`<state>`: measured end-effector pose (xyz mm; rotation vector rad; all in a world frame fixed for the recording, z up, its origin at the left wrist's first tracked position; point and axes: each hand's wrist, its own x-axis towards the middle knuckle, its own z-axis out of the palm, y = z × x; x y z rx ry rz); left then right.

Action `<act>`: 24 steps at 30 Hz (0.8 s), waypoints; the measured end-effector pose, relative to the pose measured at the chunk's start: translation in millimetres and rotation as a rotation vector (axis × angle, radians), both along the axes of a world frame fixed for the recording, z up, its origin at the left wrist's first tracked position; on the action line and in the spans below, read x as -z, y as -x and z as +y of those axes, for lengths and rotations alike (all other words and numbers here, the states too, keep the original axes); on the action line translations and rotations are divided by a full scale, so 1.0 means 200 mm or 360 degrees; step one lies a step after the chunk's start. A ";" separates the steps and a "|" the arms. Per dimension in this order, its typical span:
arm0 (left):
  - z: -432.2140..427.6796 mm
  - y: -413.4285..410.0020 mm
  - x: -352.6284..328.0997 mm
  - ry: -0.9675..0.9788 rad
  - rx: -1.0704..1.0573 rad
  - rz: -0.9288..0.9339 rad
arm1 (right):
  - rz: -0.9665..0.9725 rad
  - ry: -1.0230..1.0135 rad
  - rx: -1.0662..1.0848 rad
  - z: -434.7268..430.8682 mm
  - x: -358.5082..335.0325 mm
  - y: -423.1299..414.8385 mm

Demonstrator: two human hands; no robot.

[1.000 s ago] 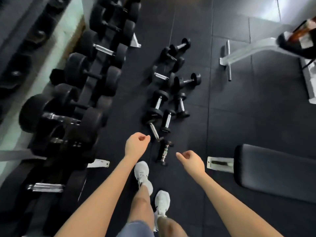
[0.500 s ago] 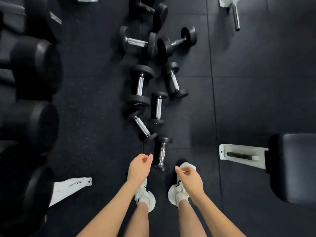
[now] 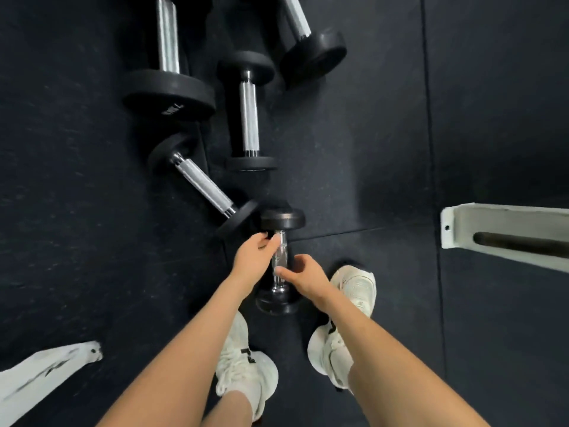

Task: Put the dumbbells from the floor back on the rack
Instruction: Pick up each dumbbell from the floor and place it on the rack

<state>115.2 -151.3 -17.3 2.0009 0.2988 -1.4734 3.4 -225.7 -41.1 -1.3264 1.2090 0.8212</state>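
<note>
With the near dumbbell (image 3: 279, 264) lying on the floor (image 3: 385, 134), the left hand (image 3: 254, 257) pinching its handle's (image 3: 278, 251) far end and the right hand (image 3: 304, 274) half-open, fingertips just touching, better wrap one full palm mid-handle before lifting.

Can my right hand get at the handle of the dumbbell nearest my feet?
Likely yes: the right hand is at the handle's bare lower part; the left hand touches only its top.

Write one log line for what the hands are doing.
step: reach | left hand: touching small dumbbell handle, grip unclear | right hand: thumb on handle | status: lying on floor
</note>
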 end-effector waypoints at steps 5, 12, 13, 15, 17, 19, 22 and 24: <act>-0.04 0.05 0.23 0.0064 -0.0085 0.0179 | -0.0105 -0.0176 0.0133 0.09 0.22 0.02; -0.03 0.04 0.18 0.0101 -0.0307 0.0185 | -0.0210 -0.0281 0.0346 0.11 0.10 0.01; -0.03 0.04 0.13 0.0115 -0.0326 0.0197 | -0.0214 -0.0284 0.0332 0.10 0.06 0.01; -0.04 0.04 0.00 0.0134 -0.0351 0.0205 | -0.0200 -0.0280 0.0309 0.09 -0.07 0.02; -0.05 0.05 -0.17 0.0153 -0.0366 0.0189 | -0.0204 -0.0252 0.0279 0.08 -0.25 0.02; -0.06 0.04 -0.40 0.0180 -0.0359 0.0171 | -0.0197 -0.0218 0.0240 0.06 -0.48 0.01; -0.07 0.02 -0.81 0.0213 -0.0352 0.0122 | -0.0213 -0.0196 0.0217 0.04 -0.90 -0.02; -0.06 -0.01 -1.12 0.0249 -0.0352 0.0050 | -0.0266 -0.0183 0.0198 0.03 -1.21 -0.06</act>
